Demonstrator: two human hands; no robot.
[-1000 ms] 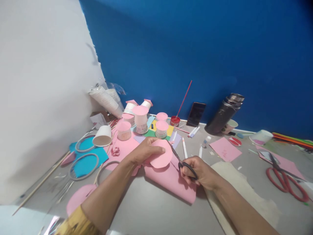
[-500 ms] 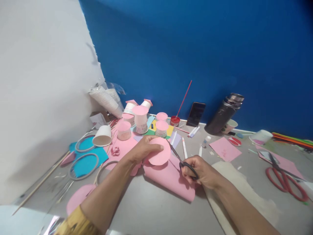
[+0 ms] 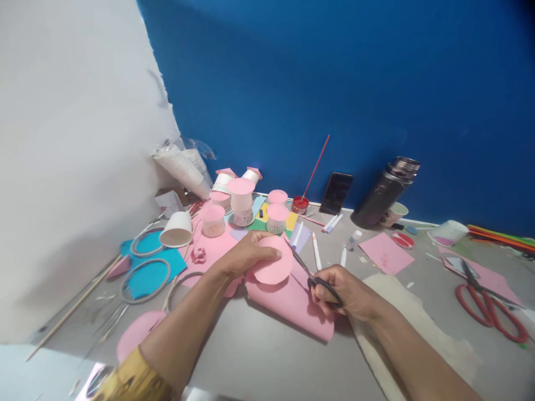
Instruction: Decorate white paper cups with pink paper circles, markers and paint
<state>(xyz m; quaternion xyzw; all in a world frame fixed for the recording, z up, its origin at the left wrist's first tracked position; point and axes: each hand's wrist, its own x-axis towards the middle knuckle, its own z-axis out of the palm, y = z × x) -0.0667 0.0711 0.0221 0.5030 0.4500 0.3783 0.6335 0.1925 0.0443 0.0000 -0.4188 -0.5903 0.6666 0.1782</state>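
My left hand (image 3: 254, 253) pinches a round pink paper disc (image 3: 276, 267), thumb on top and the other fingers mostly hidden beneath it. In my right hand (image 3: 338, 292) is a pair of black-handled scissors (image 3: 311, 274), whose blades point up and left at the disc's right edge. Whether the blades are cutting into the paper I cannot tell. Under both hands lies a curled pink paper sheet (image 3: 288, 312). Behind my left hand stand several white cups topped with pink discs, the nearest being a short cup (image 3: 276, 225).
A dark flask (image 3: 382, 195) leans by the blue wall, beside a phone (image 3: 336, 192). Red-handled scissors (image 3: 489, 312) lie at right, near a cream cloth (image 3: 401, 312). Grey rings (image 3: 146, 281) rest on blue sheets at left, near a tipped white cup (image 3: 176, 229). Markers (image 3: 316, 252) lie beyond my right hand.
The view has shifted very slightly. Both hands, the disc and the scissors hold almost the same positions as before.
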